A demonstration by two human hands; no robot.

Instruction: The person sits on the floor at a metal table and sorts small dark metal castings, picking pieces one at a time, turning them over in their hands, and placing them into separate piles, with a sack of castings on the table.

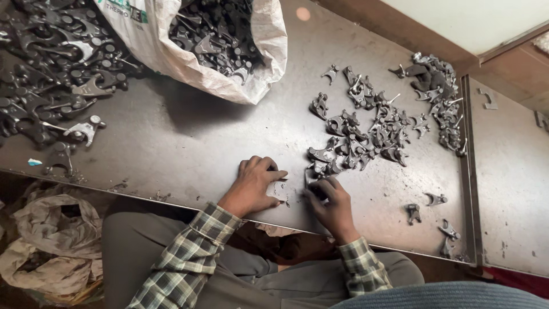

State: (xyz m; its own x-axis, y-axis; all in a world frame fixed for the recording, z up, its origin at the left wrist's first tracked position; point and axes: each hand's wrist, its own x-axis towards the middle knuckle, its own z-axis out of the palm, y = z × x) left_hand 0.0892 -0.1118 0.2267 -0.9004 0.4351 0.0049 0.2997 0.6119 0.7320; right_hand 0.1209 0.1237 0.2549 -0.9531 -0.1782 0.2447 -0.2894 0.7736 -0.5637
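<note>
My left hand (256,184) rests on the dark metal table (189,143) with its fingers curled, and a thin metal piece (283,179) sticks out from the fingertips. Just to its right, my right hand (330,201) pinches a small dark forged metal part (313,184) against the table. That part lies at the near edge of a loose heap of similar grey forked parts (360,134). Both sleeves are green and white plaid.
A white woven sack (229,68) full of dark parts lies open at the top. A big pile of the parts (51,63) fills the top left. More cluster at the far right (437,91), with strays (434,199) near the front edge. A second table (512,189) adjoins on the right. Crumpled bags (51,246) lie below left.
</note>
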